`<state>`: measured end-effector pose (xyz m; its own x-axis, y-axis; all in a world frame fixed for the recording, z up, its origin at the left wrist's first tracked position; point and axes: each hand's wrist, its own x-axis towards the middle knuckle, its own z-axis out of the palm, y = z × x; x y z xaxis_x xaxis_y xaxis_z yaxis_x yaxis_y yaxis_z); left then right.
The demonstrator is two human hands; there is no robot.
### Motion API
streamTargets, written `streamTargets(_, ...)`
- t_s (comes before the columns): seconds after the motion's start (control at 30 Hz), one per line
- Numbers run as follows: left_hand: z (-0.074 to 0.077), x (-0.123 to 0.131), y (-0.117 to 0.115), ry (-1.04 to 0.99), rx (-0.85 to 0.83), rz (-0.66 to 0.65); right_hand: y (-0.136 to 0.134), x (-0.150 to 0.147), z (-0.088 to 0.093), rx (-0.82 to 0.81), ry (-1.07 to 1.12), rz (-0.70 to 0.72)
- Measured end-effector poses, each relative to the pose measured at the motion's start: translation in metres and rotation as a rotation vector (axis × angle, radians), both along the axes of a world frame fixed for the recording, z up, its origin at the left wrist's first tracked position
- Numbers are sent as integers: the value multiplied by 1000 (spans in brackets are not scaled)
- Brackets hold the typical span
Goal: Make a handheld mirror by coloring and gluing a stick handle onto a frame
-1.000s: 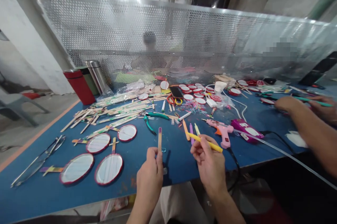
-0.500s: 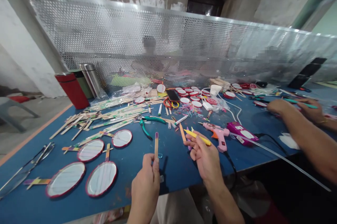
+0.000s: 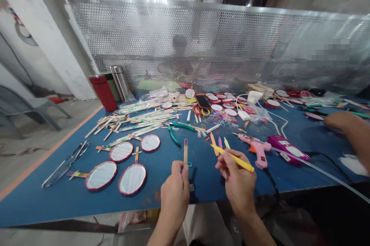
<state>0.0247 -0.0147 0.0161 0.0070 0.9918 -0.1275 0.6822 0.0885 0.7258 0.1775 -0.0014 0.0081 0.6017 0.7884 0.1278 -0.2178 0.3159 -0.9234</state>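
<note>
My left hand (image 3: pixel 175 192) is closed round a flat wooden craft stick (image 3: pixel 185 152), holding it upright above the near edge of the blue table (image 3: pixel 52 199). My right hand (image 3: pixel 238 178) pinches a yellow marker (image 3: pixel 232 158) that points left toward the stick. The two hands are about a hand's width apart. Three round red-rimmed mirrors on stick handles (image 3: pixel 132 178) lie to the left of my left hand. A pink glue gun (image 3: pixel 256 148) lies just right of my right hand.
Loose wooden sticks (image 3: pixel 135 121), green pliers (image 3: pixel 176 130), long scissors (image 3: pixel 65 163), small round mirrors (image 3: pixel 224 105), a phone (image 3: pixel 202 101), a red flask (image 3: pixel 101 92) and a steel flask (image 3: pixel 119 82) lie on the table. Another person's arm (image 3: pixel 349 130) works at right. A perforated metal screen (image 3: pixel 202 42) stands behind.
My right hand has closed back round the yellow marker after opening its fingers half a second ago. The view has swung a little to the left. The stick stays upright.
</note>
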Motion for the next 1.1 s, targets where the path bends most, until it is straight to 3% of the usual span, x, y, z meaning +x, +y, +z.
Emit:
streamTargets(0.3,-3,-1,-1,-47,29,-5,-10,-27,-8,62,-304,11)
streamTargets(0.47,-2,0,0,-42,10,-2,-15,-32,-4,146,-358,76)
streamTargets(0.73,1,0,-2,-52,15,-7,-13,-40,-2,331,-645,85)
streamTargets(1.1,-1,1,-3,-8,38,-16,-9,-40,-2,295,-683,61)
